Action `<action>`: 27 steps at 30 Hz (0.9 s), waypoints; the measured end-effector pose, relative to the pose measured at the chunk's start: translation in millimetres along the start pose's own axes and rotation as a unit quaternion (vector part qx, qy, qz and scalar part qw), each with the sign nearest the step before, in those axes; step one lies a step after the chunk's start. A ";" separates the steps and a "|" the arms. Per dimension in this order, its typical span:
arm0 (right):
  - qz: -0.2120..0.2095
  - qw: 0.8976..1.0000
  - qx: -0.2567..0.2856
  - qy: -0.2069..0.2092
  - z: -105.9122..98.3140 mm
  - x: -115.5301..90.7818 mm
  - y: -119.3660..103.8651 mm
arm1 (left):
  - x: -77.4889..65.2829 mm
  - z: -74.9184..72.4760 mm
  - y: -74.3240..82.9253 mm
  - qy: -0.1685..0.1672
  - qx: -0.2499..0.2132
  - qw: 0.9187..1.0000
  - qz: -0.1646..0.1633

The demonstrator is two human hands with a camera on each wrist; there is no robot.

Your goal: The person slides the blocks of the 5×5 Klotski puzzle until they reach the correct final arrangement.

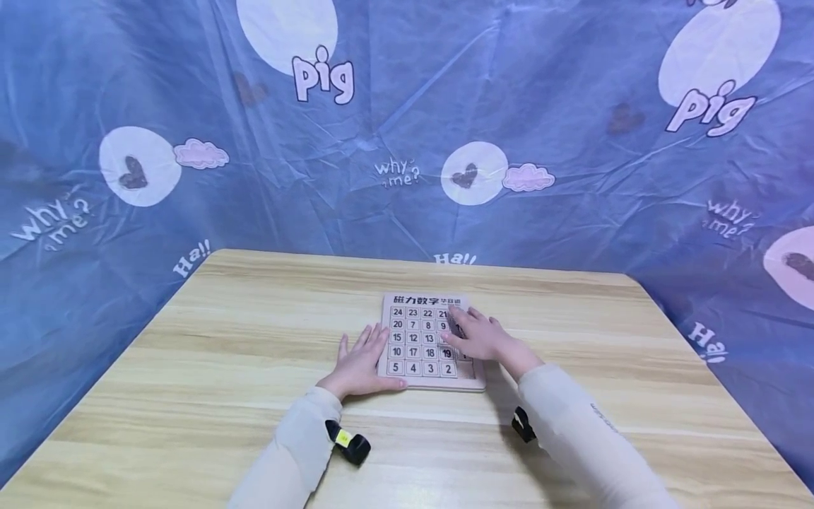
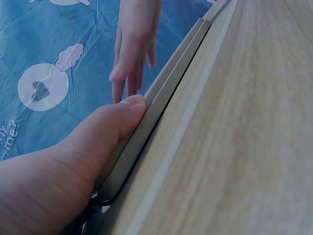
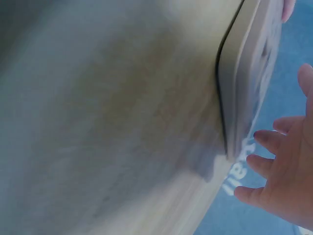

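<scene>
A pale number sliding puzzle [image 1: 413,359] with a dark printed title and rows of numbered tiles lies flat on the table. My left hand [image 1: 361,369] rests at its near left corner, fingers spread and fairly straight along the left side. In the left wrist view the left thumb [image 2: 117,117] presses against the puzzle's side [image 2: 161,93]. Over the tiles at the right is my right hand [image 1: 480,338], its fingers extended and spread, hiding several of them. From the right wrist view, I cannot tell whether the right fingertips [image 3: 264,166] touch a tile.
The puzzle sits on a light wood-grain table [image 1: 254,311]. Behind and beside the table hangs a blue printed cloth [image 1: 381,127]. Each sleeved wrist carries a black strapped device, such as the left wrist camera [image 1: 352,447].
</scene>
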State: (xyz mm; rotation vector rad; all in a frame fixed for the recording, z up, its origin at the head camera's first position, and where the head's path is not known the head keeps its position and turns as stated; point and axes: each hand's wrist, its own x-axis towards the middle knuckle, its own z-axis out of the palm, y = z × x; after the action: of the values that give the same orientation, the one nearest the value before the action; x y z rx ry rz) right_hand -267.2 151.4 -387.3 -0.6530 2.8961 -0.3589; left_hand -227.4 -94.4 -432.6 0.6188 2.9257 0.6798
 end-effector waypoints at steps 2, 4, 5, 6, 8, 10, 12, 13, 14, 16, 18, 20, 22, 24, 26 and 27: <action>0.016 1.000 0.003 -0.008 0.8 4.1 2.8 | -0.1 1.1 0.6 -0.002 0.004 1.000 0.002; 0.028 0.999 0.004 -0.014 2.0 5.8 4.2 | -0.6 1.8 0.8 -0.003 0.004 1.000 0.003; 0.030 0.999 0.005 -0.015 2.8 5.9 4.5 | -0.7 2.1 0.6 -0.003 0.004 1.000 0.002; 0.032 0.999 0.004 -0.015 3.3 5.8 4.4 | -0.9 2.1 0.4 -0.002 0.004 1.000 0.001; 0.031 0.999 0.001 -0.013 4.4 4.5 3.4 | -1.2 2.2 -0.1 0.001 -0.001 1.000 0.001; 0.026 1.000 -0.001 -0.013 4.5 1.7 1.3 | -1.0 2.1 -0.8 0.002 -0.001 1.000 -0.003; 0.019 1.000 -0.006 -0.015 4.3 -1.9 -1.3 | -0.4 2.6 -1.8 0.001 0.004 1.000 -0.007; 0.016 1.000 -0.008 -0.017 4.1 -3.8 -2.6 | -0.3 3.0 -2.3 0.002 0.004 1.000 -0.007; 0.012 1.000 -0.010 -0.019 3.7 -5.7 -3.9 | 0.0 3.3 -2.6 0.002 0.005 1.000 -0.007; 0.004 1.000 -0.015 -0.021 2.9 -9.4 -6.0 | 0.2 3.4 -2.8 0.001 0.008 1.000 -0.009; -0.002 0.999 -0.019 -0.025 2.1 -12.1 -7.7 | 0.3 3.4 -2.9 0.002 0.005 1.000 -0.007; -0.006 0.999 -0.019 -0.027 0.8 -13.8 -9.8 | 0.4 3.0 -2.8 0.003 0.001 1.000 -0.005; -0.011 0.999 -0.017 -0.026 0.2 -13.0 -12.3 | 0.5 2.8 -2.7 0.005 0.001 1.000 -0.003; -0.016 1.000 -0.014 -0.023 -0.2 -9.7 -16.9 | 0.4 1.9 -2.2 0.005 0.001 1.000 -0.001; -0.022 0.999 -0.013 -0.018 0.8 -3.6 -23.5 | 0.7 1.3 -1.7 0.004 0.000 1.000 0.001; -0.026 0.999 -0.015 -0.018 2.1 0.1 -27.6 | 0.8 1.2 -1.5 0.004 0.000 1.000 0.002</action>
State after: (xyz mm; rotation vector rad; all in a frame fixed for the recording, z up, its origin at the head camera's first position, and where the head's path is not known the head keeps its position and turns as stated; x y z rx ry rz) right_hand -255.7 126.7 -382.1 -0.7324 2.8608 -0.3077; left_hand -228.6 -94.8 -434.3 0.6235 2.9325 0.6846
